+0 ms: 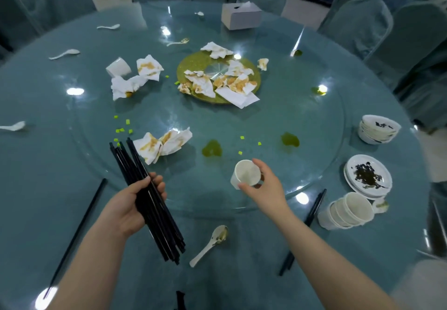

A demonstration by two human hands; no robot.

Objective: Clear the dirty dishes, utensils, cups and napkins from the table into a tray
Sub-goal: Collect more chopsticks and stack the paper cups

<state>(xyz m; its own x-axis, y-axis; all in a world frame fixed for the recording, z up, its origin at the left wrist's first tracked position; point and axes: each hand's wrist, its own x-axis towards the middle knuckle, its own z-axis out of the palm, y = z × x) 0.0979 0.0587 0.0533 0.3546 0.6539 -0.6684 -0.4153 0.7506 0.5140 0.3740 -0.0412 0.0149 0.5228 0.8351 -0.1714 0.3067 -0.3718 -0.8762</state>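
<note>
**Clearing under way — most of the table still to go**

Nearest the person, a white spoon (pixel 210 244) and a loose black chopstick (pixel 77 234) lie on the tablecloth, with another chopstick pair (pixel 303 230) to the right. The left hand (pixel 131 207) grips a bundle of black chopsticks (pixel 145 198), fingers curled round them. The right hand (pixel 263 185) holds a white paper cup (pixel 246 173) by its rim and side, tilted, just above the glass turntable (pixel 278 121).

To the right, things look sorted already: a stack of cups (pixel 348 210) on its side, a stack of plates (pixel 367 176), and farther on a stack of bowls (pixel 378 129). No tray is in view, so by my reading nothing has reached it yet.

Much remains — a stained napkin (pixel 164 144) near the chopsticks, green spills, another cup (pixel 119 67) with more napkins (pixel 135 77) at mid-table, a heap of napkins on the gold centre disc (pixel 193 64), scattered spoons (pixel 64 53) at the left, and a tissue box (pixel 240 17) at the far edge.
</note>
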